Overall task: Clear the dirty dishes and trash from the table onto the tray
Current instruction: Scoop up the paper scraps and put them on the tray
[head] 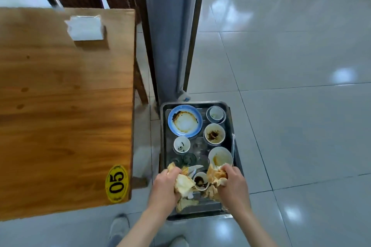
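Two hands at work: both of yours are over the near end of the tray, each gripping a wad of soiled napkin.
Floor: pale glossy tiles [291, 66] spread under everything you see, catching ceiling lights.
Table: the wooden table [60, 96] fills your left side, its near corner carrying a yellow oval tag [117, 183] that reads 05.
Post: a grey upright panel [170, 26] rises just beyond the tray, between dark frame members.
Tray: the metal tray [163, 142] sits low to the right of the table, apart from its edge, loaded with the dirty dishes.
Napkin stack: a white paper stack [85, 27] lies on the far part of the table, well away from you.
Plate: the blue-rimmed plate [184, 121] lies in the tray's far left corner, stained brown inside.
Bowls: a small cup [216, 114] sits far right, a sauce-stained bowl [214, 133] just nearer, and a smeared bowl [220, 157] nearer again; a little white cup [181, 144] stands left of them.
Glasses: clear glasses [188, 159] stand in the middle, hard to count.
Left hand: your left hand [165, 184] curls round a crumpled napkin [183, 183].
Right hand: your right hand [232, 180] clutches a second stained napkin [215, 176].
Sauce dish: a small dark-stained dish [200, 181] lies between your two hands.
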`<state>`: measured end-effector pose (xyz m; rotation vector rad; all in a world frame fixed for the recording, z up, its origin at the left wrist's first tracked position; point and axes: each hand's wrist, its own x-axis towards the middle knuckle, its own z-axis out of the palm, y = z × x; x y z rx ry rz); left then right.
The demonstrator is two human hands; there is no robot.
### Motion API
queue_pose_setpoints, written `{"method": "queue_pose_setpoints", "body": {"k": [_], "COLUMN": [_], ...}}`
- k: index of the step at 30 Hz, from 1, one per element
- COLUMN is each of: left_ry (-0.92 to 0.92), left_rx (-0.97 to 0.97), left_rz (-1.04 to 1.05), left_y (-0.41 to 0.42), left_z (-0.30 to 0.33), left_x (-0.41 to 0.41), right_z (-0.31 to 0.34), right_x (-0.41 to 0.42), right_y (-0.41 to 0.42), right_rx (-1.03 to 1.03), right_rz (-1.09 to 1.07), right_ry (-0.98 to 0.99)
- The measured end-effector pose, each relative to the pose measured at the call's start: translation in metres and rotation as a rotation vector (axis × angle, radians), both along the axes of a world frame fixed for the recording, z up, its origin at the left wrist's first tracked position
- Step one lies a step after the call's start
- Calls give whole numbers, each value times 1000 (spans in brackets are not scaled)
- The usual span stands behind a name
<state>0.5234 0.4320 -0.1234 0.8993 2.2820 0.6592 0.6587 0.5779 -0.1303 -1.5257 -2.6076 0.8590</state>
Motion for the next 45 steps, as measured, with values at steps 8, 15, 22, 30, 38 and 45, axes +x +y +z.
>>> {"method": "queue_pose_setpoints", "body": {"k": [8, 15, 22, 30, 38, 45], "left_ry": [21, 22, 26, 87, -12, -46], "left_rx": [-90, -159, -209, -315, -262, -204], "left_rz": [-85, -113, -110, -187, -141, -58], "left_y": [26, 37, 38, 28, 21, 12], "left_z": [-80, -117, -141, -145, -143, -148], "left_x": [5, 18, 34, 30, 34, 41], "right_z": [-77, -107, -123, -129, -134, -145], "right_x": [14, 31, 40, 44, 40, 46], "right_y": [24, 25, 27, 28, 28, 21], "right_rx": [-33, -110, -129, -105, -113, -160], "right_rz": [-24, -70, -56, -59, -67, -74], "right_ry": [-61, -48, -70, -101, -101, -139]}}
